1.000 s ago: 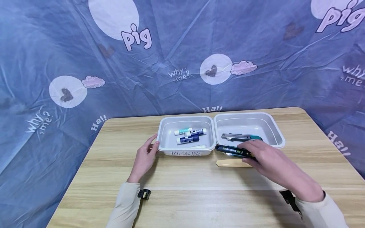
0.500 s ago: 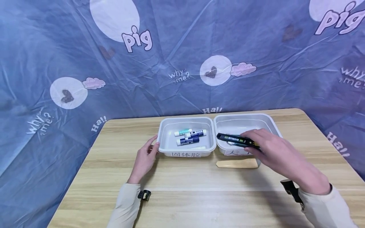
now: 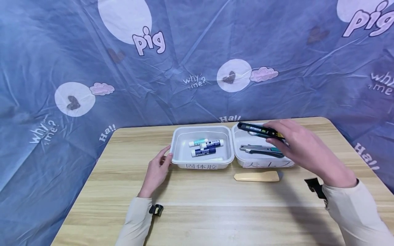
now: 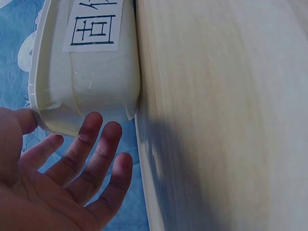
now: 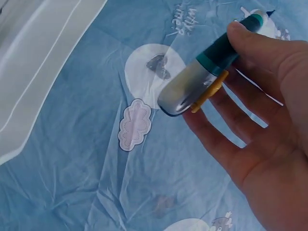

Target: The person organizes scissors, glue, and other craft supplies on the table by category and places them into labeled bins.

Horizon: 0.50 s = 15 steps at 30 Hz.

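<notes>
My right hand point(image 3: 298, 147) holds a dark utility knife point(image 3: 258, 130) with a yellow slider above the right white bin point(image 3: 243, 158). In the right wrist view the utility knife point(image 5: 211, 62) shows a teal and silver body, pinched between thumb and fingers. Inside the right bin lies another utility knife point(image 3: 261, 150), grey and dark green. At the left bin point(image 3: 173, 150), the thumb of my left hand point(image 3: 156, 174) touches the rim at the near left corner. Its fingers are loosely spread beside the wall in the left wrist view. Several glue sticks point(image 3: 203, 151) lie inside this bin.
A pale yellow, flat, tapered piece point(image 3: 256, 176) lies on the wooden table point(image 3: 215, 205) before the right bin. Both bins stand side by side with printed front labels point(image 3: 201, 166). A blue patterned cloth point(image 3: 172, 89) hangs behind the table.
My right hand has lifted the utility knife up and away from the front of the right bin, to above its far part. My left hand stays at the left bin's corner.
</notes>
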### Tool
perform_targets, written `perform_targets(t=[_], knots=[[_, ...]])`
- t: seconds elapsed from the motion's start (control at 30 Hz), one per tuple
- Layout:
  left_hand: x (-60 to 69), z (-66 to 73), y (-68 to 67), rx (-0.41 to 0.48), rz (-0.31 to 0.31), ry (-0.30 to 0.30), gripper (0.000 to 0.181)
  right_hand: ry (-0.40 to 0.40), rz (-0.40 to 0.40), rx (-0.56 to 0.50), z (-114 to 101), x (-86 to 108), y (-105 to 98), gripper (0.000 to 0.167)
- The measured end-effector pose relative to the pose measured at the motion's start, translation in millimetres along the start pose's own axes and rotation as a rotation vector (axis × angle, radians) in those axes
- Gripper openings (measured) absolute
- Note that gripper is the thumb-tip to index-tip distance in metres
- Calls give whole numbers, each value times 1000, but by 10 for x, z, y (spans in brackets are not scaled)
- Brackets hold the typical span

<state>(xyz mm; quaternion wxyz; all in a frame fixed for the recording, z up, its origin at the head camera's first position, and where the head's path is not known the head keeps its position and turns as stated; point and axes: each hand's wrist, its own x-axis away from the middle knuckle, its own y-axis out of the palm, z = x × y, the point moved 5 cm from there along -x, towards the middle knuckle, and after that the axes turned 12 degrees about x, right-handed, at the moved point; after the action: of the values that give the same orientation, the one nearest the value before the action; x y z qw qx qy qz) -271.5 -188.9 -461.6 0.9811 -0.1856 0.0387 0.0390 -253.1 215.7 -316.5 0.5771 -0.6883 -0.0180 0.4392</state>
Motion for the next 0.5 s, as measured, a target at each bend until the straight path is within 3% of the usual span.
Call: perform_targets(t=[0.23,0.5], knots=[[-5,-3,-1,1,3,7,45,56,6,-7,139,-113,33,49],[-10,-20,6,-6,7,1,44,94,1,-1,255,-100,141,47]])
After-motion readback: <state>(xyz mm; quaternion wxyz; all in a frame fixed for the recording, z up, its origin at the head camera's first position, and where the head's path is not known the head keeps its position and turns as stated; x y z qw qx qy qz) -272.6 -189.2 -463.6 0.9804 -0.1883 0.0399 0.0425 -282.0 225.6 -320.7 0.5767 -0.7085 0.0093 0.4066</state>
